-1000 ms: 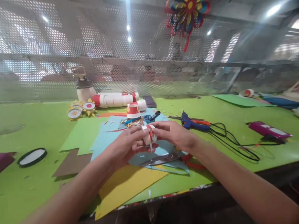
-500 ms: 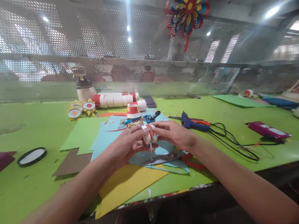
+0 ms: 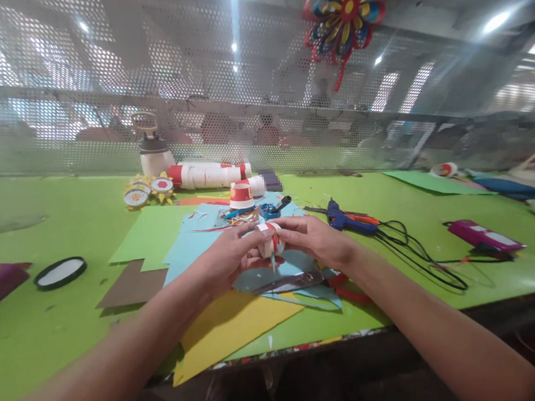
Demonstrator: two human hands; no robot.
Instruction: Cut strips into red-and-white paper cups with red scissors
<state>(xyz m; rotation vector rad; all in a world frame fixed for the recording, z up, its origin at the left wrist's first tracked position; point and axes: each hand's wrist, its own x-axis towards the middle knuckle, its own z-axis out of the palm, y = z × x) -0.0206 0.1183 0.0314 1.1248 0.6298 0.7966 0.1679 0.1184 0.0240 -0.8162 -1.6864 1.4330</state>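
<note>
My left hand and my right hand meet above the blue paper, both closed on a small rounded white paper piece with red bands. It looks like a cut-down paper cup, though fingers cover part of it. A thin pale blue tip points down from its lower side. Just beyond the hands are a blue tape roll with a black marker-like stick across it, and an upturned red-and-white paper cup behind paper scraps. Orange-handled scissors lie partly under my right forearm.
A blue glue gun with black cable lies to the right, near a purple box. Yellow paper reaches the table's front edge. Stacked paper cups and a jug stand behind; a black-rimmed disc lies left.
The white-and-red piece appears slightly turned between my fingers, with its red band now facing me more. Both hands keep hold. The whole view has shifted a little.
</note>
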